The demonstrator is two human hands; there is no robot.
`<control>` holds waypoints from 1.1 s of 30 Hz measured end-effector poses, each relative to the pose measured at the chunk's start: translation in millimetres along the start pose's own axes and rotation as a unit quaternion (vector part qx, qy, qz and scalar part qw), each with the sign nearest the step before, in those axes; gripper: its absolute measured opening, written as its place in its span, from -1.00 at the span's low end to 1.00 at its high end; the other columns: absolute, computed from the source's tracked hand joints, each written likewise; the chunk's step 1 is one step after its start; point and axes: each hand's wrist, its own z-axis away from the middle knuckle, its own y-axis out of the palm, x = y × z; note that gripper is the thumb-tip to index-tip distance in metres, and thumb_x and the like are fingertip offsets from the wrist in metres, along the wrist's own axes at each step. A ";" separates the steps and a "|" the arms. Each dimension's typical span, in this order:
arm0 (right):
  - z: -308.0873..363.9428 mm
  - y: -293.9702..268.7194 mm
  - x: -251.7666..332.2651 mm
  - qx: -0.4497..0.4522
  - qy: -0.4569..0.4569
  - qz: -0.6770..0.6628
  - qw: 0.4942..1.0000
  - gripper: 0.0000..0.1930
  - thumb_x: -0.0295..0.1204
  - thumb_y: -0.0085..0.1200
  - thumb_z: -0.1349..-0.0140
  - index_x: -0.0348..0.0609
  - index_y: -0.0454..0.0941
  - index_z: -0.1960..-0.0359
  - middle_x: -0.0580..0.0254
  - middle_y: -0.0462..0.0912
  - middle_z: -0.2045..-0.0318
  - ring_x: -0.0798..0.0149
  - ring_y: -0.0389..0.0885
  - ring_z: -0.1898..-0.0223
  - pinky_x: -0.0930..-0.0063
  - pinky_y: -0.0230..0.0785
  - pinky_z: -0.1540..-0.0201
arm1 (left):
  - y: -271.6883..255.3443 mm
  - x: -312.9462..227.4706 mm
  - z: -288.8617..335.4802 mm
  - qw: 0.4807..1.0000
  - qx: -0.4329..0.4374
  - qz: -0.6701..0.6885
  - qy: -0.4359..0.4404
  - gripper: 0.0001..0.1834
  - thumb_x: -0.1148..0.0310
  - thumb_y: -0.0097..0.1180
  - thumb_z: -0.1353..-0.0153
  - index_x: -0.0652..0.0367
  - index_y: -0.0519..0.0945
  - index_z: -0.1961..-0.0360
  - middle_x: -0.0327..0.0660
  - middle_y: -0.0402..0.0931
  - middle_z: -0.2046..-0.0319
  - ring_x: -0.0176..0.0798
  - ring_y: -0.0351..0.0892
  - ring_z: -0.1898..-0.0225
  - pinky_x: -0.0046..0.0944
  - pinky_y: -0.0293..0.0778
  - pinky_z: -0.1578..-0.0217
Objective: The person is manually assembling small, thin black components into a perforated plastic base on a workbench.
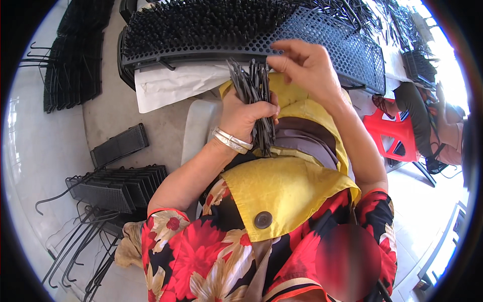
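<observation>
My left hand (246, 113) is wrapped round a bundle of thin dark sticks (262, 133), held upright over my lap. The sticks look like slim black pieces of some kind; their exact kind I cannot make out. Above and to the right of the bundle, my right hand (309, 68) hovers at the near edge of a black perforated rack (327, 45). Its thumb and forefinger are apart, and no piece shows between them. Many dark pieces (201, 27) stand in the holes over the rack's left part, while bare holes show on its right part.
White paper (171, 88) hangs below the rack's front edge. Black racks with long hooks (115, 189) stand at lower left, others (75, 65) at upper left. On the right, another person (417, 116) sits by a red plastic stool (385, 131). Loose dark sticks (397, 25) lie at the far right.
</observation>
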 end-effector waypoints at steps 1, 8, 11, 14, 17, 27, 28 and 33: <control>6.5 0.2 7.9 0.044 0.081 -0.070 0.993 -0.79 -0.45 0.09 -0.01 -0.37 0.50 0.36 0.29 0.52 0.65 0.53 0.42 0.66 0.64 0.26 0.62 | 0.5 -0.7 0.5 1.000 0.015 -0.012 0.005 -0.73 0.65 0.09 0.24 0.30 0.42 0.40 -0.19 0.45 0.56 -0.33 0.46 0.60 -0.37 0.44 0.58; 21.9 -3.8 2.4 -0.005 0.123 -0.107 0.987 -0.86 -0.56 0.03 -0.03 -0.42 0.47 0.40 0.27 0.51 0.65 0.53 0.41 0.69 0.67 0.26 0.65 | -0.6 6.0 -2.6 0.997 0.033 -0.074 0.006 -0.62 0.67 0.11 0.25 0.31 0.44 0.27 -0.14 0.48 0.52 -0.27 0.48 0.55 -0.31 0.45 0.56; 28.3 0.3 -2.8 -0.055 0.138 -0.155 0.977 -0.88 -0.59 0.04 0.00 -0.43 0.47 0.42 0.24 0.51 0.65 0.50 0.43 0.70 0.66 0.29 0.65 | -0.1 5.6 -3.3 0.997 0.011 -0.075 -0.001 -0.69 0.65 0.10 0.22 0.32 0.45 0.33 -0.13 0.48 0.53 -0.28 0.48 0.57 -0.32 0.47 0.56; 33.2 -3.2 -6.6 -0.042 0.194 -0.251 0.947 -0.91 -0.62 0.06 0.02 -0.42 0.47 0.47 0.22 0.51 0.65 0.47 0.45 0.69 0.67 0.31 0.64 | 1.6 5.0 -2.2 0.999 -0.026 -0.034 -0.005 -0.78 0.62 0.07 0.19 0.36 0.45 0.41 -0.12 0.47 0.57 -0.25 0.48 0.62 -0.30 0.47 0.58; 38.7 -1.3 -10.5 0.011 0.194 -0.233 0.953 -0.94 -0.63 0.09 0.04 -0.36 0.49 0.49 0.21 0.51 0.65 0.42 0.48 0.66 0.63 0.34 0.58 | -3.0 6.9 -4.7 0.998 -0.060 -0.021 -0.022 -0.80 0.63 0.07 0.20 0.36 0.44 0.43 -0.11 0.46 0.58 -0.23 0.48 0.63 -0.29 0.47 0.59; -23.3 -19.3 4.7 -0.280 -0.131 -0.033 0.950 -0.86 -0.46 0.13 0.02 -0.28 0.53 0.43 0.34 0.55 0.67 0.56 0.50 0.61 0.73 0.28 0.56 | -6.5 9.0 -3.6 0.999 -0.025 -0.020 -0.019 -0.81 0.66 0.09 0.22 0.34 0.41 0.48 -0.11 0.44 0.56 -0.24 0.47 0.59 -0.31 0.46 0.59; -24.8 -16.6 8.1 -0.280 -0.099 -0.001 0.955 -0.92 -0.59 0.09 -0.02 -0.31 0.52 0.41 0.32 0.55 0.57 0.55 0.50 0.55 0.76 0.34 0.46 | -6.1 10.0 -3.6 0.999 -0.019 -0.015 -0.023 -0.80 0.66 0.09 0.23 0.33 0.41 0.48 -0.11 0.44 0.55 -0.24 0.47 0.58 -0.31 0.46 0.58; -44.5 -4.0 -12.3 -0.277 -0.237 0.080 0.928 -0.93 -0.57 0.11 -0.01 -0.24 0.53 0.44 0.39 0.55 0.61 0.60 0.48 0.58 0.79 0.30 0.51 | -1.2 7.5 -1.1 0.999 -0.032 -0.015 -0.021 -0.83 0.62 0.08 0.24 0.35 0.42 0.51 -0.16 0.45 0.61 -0.32 0.45 0.63 -0.38 0.43 0.61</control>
